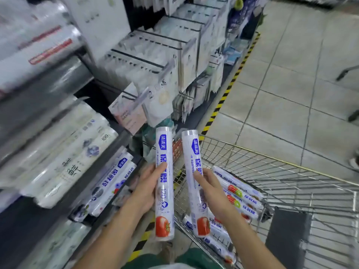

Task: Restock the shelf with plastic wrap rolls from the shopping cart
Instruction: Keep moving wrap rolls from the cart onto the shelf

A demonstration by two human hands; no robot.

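Restocking in a shop aisle: a person stands between shelf and shopping cart with a plastic wrap roll in each hand. The left hand (147,188) closes its grip round the middle of the left roll (166,193), fingers curled over the label. The right hand (211,193) has the same closed grip on the right roll (194,158). The two rolls sit just beside each other, ends pointing to 12 o'clock. More spare rolls (240,193) lie in the shopping cart (272,158) at 4 o'clock, and matching shelf stock (110,183) waits on the shelf (38,220) at 9 o'clock.

The glossy sleeves look slippery, and each roll hangs from a single one-handed hold. A quick swing toward 9 o'clock could let one slide out. The long ends may also clip the shelf edge or each other. The stock already there appears loosely laid, so a hard push might send a roll to the floor (291,113).
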